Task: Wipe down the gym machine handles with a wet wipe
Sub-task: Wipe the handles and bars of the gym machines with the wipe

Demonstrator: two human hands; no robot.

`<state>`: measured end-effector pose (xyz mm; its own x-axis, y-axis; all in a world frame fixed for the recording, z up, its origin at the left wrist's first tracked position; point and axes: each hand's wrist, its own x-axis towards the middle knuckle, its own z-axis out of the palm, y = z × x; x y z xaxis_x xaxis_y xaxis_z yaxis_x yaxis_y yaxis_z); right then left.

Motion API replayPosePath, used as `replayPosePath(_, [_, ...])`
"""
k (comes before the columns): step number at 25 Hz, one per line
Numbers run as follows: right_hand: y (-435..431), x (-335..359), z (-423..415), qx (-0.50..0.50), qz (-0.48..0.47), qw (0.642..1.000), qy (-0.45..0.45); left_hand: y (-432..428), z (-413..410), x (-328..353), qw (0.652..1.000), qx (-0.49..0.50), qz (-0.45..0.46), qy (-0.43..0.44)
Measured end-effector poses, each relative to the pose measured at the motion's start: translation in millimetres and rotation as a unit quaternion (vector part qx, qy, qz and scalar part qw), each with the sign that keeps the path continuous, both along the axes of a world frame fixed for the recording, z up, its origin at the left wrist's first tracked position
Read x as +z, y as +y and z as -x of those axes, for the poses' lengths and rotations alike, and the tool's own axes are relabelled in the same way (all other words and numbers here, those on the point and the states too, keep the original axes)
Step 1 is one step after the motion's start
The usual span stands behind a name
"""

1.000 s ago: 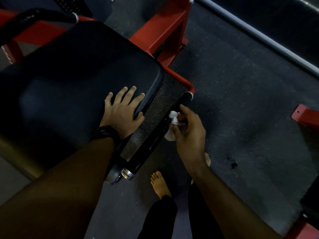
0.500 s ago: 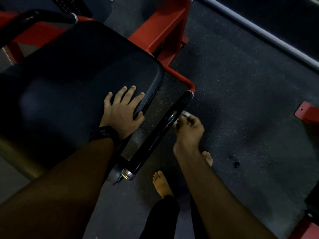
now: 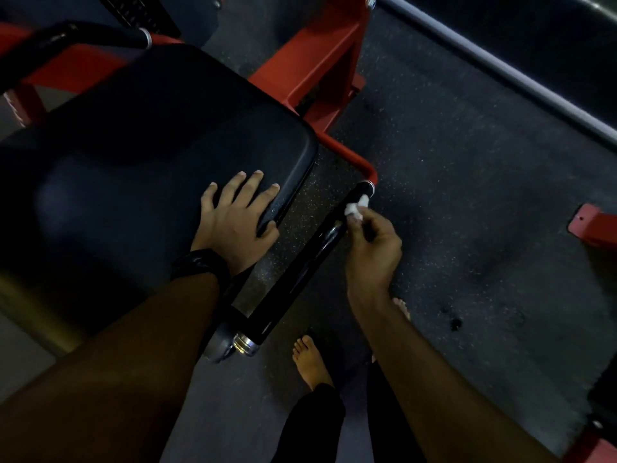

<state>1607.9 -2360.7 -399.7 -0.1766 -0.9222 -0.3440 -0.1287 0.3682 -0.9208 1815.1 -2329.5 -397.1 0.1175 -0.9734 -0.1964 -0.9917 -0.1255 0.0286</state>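
Observation:
A black machine handle (image 3: 300,265) runs diagonally from a chrome cap near my feet up to a red frame bend. My right hand (image 3: 374,242) pinches a small crumpled white wet wipe (image 3: 355,208) and holds it against the handle's upper end, just below the chrome ring. My left hand (image 3: 233,222) rests flat with fingers spread on the corner of the black padded seat (image 3: 150,155), left of the handle. A dark band sits on that wrist.
Red frame tubing (image 3: 317,61) rises behind the seat. A second black handle (image 3: 66,38) lies at the top left. A grey rail (image 3: 500,71) crosses the top right. Speckled dark rubber floor (image 3: 467,195) spreads to the right, with my bare feet (image 3: 310,362) below.
My right hand has slid up along the handle with the wipe, from the middle section to the upper end near the chrome ring. My left hand has stayed on the seat.

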Motion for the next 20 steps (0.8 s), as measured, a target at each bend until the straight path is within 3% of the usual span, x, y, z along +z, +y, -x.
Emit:
replayPosePath(1, [4, 3, 7, 0.108, 0.087, 0.988, 0.073, 0, 0, 0, 1.0, -0.001, -0.001, -0.003])
replayPosePath(3, [-1, 6, 24, 0.36, 0.238, 0.887, 0.164, 0, 0, 0, 1.0, 0.0, -0.005, -0.004])
replayPosePath(5, [-37, 12, 34, 0.527, 0.225, 0.795, 0.197, 1, 1, -1, 1.0, -0.001, -0.004, -0.004])
replayPosePath(7, [-71, 18, 36, 0.577, 0.185, 0.764, 0.221, 1, 1, -1, 1.0, 0.001, 0.0, -0.004])
replayPosePath(11, [-98, 19, 37, 0.671, 0.24, 0.672, 0.2, 0, 0, -1, 1.0, -0.002, 0.009, -0.004])
replayPosePath(14, [-111, 22, 30, 0.69, 0.176, 0.672, 0.203, 1, 0, -1, 1.0, -0.002, 0.0, -0.007])
replayPosePath(17, [-114, 24, 17, 0.753, 0.161, 0.614, 0.174, -1, -2, -2, 1.0, -0.008, -0.002, -0.003])
replayPosePath(20, [-132, 26, 12, 0.748, 0.078, 0.612, 0.246, 1, -1, -1, 1.0, -0.002, -0.002, -0.005])
